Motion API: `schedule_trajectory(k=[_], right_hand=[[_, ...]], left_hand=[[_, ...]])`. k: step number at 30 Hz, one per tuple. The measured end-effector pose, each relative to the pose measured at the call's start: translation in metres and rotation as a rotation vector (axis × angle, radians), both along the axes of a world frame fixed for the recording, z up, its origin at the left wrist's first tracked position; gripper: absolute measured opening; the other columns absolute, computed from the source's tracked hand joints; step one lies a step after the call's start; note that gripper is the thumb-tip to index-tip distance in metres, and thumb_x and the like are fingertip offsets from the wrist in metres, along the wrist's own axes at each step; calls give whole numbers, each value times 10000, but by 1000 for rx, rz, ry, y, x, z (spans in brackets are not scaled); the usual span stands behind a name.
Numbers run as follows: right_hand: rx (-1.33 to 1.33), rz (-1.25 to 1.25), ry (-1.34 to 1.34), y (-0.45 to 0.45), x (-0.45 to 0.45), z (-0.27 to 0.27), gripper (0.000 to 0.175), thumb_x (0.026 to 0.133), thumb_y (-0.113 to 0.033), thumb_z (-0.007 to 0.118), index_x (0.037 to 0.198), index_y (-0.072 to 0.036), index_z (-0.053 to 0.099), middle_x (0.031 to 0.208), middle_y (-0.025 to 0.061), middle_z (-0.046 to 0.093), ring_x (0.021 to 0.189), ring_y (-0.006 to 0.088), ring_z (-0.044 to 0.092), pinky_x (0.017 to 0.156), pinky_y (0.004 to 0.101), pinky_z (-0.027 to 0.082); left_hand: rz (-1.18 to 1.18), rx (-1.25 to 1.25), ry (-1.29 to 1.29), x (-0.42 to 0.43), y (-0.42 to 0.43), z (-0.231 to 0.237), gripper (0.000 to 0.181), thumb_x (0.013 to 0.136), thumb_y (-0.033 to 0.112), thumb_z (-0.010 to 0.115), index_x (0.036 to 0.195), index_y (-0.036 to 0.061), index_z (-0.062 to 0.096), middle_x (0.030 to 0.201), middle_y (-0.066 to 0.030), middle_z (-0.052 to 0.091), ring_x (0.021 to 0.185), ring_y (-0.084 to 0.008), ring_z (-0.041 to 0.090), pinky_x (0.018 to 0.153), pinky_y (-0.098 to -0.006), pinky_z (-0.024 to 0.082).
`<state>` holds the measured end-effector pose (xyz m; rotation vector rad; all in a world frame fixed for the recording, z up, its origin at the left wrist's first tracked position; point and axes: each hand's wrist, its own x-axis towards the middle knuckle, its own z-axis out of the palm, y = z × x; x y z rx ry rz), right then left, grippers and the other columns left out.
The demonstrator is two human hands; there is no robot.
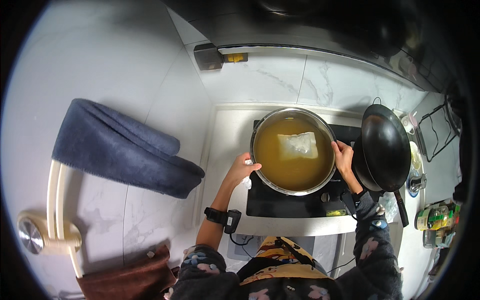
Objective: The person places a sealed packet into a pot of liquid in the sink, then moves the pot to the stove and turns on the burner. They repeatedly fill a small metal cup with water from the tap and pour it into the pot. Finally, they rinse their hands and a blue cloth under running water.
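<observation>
A round stainless steel pot (296,193) sits on or just over the black cooktop (270,205); which of the two I cannot tell. Cloudy yellow-brown liquid (296,174) fills much of it, and a square white packet (299,145) floats near the middle. My left hand (243,169) grips the left rim, thumb on top, with a crumpled white tissue or cloth (246,183) under its fingers. On the opposite side, my right hand (343,155) holds the right rim with the thumb at the edge.
A black wok (388,148) stands tilted right beside my right hand, its handle (402,212) pointing towards me. Bottles (431,219) crowd the far right. The range hood (318,26) overhangs the back. A blue-grey towel (116,150) hangs from a wall rack (56,210) at left.
</observation>
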<state>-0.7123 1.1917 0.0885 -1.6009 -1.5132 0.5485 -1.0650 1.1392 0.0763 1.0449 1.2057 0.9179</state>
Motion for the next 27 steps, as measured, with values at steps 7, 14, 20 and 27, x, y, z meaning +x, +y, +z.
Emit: schedule_trajectory(k=[7,14,20,27], right_hand=[[-26,-23,-21,10,6,-8,286,842,-198,606,906,80,620,661,135,636,612,61,538,561,263,445],[11,-26,-26,14,6,-12,281,852,-214,594,908,60,624,645,125,624,623,50,526,564,264,444],[-112,-21,-167,17,11,-12,352,854,-292,595,985,33,632,792,149,670,752,102,604,680,279,470],[-143,110,-67,30,40,-35,445,876,-328,573,1137,32,562,789,106,662,713,120,594,660,260,464]], left_hand=[[-24,-36,-7,1,14,-6,179,760,72,679,885,44,554,638,48,486,487,-15,355,408,-188,255],[-43,-69,13,-2,23,-8,239,755,118,695,941,53,561,656,46,510,487,-18,368,416,-195,281],[-29,-46,26,-5,22,-16,233,774,190,696,919,64,564,659,30,518,475,-30,388,415,-197,307],[71,-36,-50,1,20,-18,270,849,294,613,840,58,482,683,-18,496,467,-63,400,365,-198,272]])
